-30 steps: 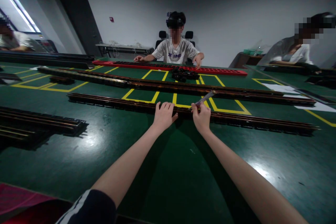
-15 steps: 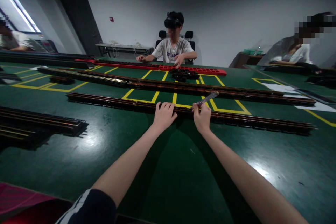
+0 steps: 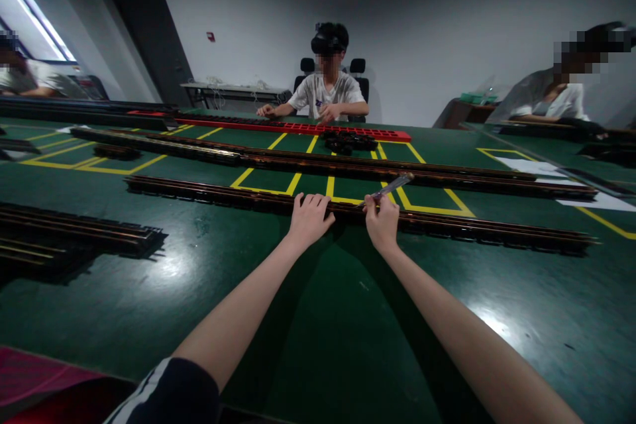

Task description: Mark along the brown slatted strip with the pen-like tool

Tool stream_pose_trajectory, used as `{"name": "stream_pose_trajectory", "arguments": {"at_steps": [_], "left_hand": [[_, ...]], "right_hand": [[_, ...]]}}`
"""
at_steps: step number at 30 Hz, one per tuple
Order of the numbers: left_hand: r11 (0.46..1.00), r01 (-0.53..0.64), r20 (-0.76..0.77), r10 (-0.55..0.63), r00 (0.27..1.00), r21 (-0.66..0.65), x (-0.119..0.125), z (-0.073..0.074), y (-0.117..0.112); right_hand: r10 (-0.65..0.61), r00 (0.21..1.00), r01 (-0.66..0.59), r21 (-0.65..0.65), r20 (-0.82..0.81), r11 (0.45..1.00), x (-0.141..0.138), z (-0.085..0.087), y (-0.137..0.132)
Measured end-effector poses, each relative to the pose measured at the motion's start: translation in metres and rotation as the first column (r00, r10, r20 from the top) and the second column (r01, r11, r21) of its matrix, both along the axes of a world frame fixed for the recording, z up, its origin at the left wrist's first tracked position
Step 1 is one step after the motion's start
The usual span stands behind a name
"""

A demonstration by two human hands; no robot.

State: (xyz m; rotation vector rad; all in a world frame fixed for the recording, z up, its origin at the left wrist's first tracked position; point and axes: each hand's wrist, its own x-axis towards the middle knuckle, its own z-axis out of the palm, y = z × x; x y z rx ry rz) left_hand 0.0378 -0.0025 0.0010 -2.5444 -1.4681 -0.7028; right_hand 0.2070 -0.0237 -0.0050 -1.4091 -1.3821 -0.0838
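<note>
A long dark rail strip point(image 3: 199, 192) lies across the green table point(image 3: 308, 318) in front of me. My left hand point(image 3: 309, 218) rests on top of it near its middle, fingers spread flat. Just to the right, my right hand point(image 3: 382, 222) is closed on a thin metal tool point(image 3: 392, 186) like tweezers, its tip down at the strip and its free end pointing up and away to the right.
A second long dark strip point(image 3: 447, 177) lies farther back, and a stack of strips point(image 3: 74, 232) sits at the left. A person opposite handles a long red strip point(image 3: 348, 130) beside a pile of small black parts point(image 3: 348, 142). More people sit at far left and right.
My hands have barely moved on the near strip. The person opposite has slid the red strip to the left and drawn both hands closer together.
</note>
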Motion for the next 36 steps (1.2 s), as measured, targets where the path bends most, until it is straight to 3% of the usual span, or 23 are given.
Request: {"name": "stream_pose_trajectory", "arguments": {"at_steps": [14,36], "left_hand": [[1.000,-0.005,-0.011,0.005,1.000,0.025,-0.0006,-0.0019,0.0010],[0.999,-0.001,-0.054,0.003,0.999,0.035,-0.0002,-0.0013,-0.0004]], "right_hand": [[-0.029,1.000,0.029,-0.012,0.007,0.999,-0.0009,0.0013,0.0006],[0.023,0.997,-0.024,-0.025,-0.069,0.999,-0.0018,0.0040,-0.0010]]}}
